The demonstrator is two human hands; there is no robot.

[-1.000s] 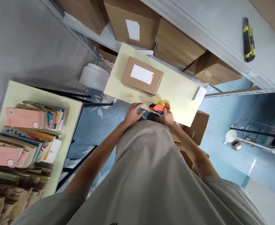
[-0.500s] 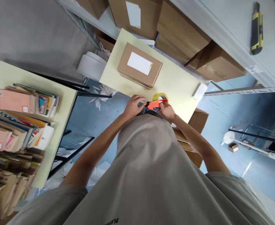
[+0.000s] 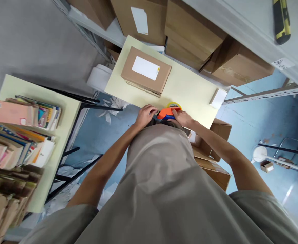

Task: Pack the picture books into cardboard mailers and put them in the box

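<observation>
Close against my body, my right hand [image 3: 182, 118] grips an orange and blue tape dispenser [image 3: 167, 113]. A yellow roll of tape [image 3: 174, 105] shows behind it, partly covered by the dispenser. My left hand [image 3: 145, 116] is at the dispenser's dark front end, fingers drawn together; whatever sits between the fingertips is too small to make out. Beyond my hands a closed cardboard box [image 3: 149, 83] with a white label [image 3: 146, 67] lies on the pale yellow table [image 3: 189, 84].
Shelving with several cardboard boxes [image 3: 192, 30] runs behind the table. A box cutter [image 3: 281, 22] lies on the upper shelf. A white block [image 3: 218, 98] is at the table's right end. On the left, another table [image 3: 70, 103] bears books and envelopes. Open cartons [image 3: 215, 169] stand below right.
The dispenser has turned in my right hand, so more of its orange and blue side shows and less of the tape roll. My left hand stays close to its front end. The view has shifted slightly.
</observation>
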